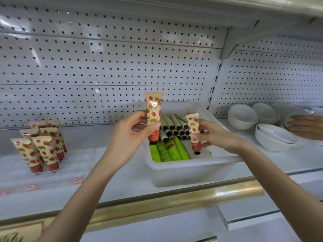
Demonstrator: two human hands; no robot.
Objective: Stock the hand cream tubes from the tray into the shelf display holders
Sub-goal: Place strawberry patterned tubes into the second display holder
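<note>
- Head view, hands: the left hand (132, 135) pinches a strawberry-print tube (153, 116) between thumb and fingertips. It holds the tube upright, cap down, above the near left corner of the tray (192, 170).
- The right hand (215, 137) grips a second strawberry tube (194, 131) the same way, cap down. Its cap hangs just over the bare right part of the tray floor.
- Head view, tray: the white tray sits on the shelf (122, 172) in front of the person. Inside lie a row of green tubes (171, 151) at the front and a bunch of pale tubes with dark caps (174, 126) behind them.
- Head view, display: well to the left, a cluster of stocked strawberry tubes (40, 145) stands cap down in the clear holder (52, 173). The slots to its right look unfilled, though the clear plastic is hard to read.
- Progress, as a judgement: the strawberry kind is nearly done, the two held tubes seemingly the last of it. The green and pale tubes have not been started, so most of the stocking remains.
- At the right edge, white bowls (272, 137) sit on the shelf, and another person's hand (304, 126) rests on them.
</note>
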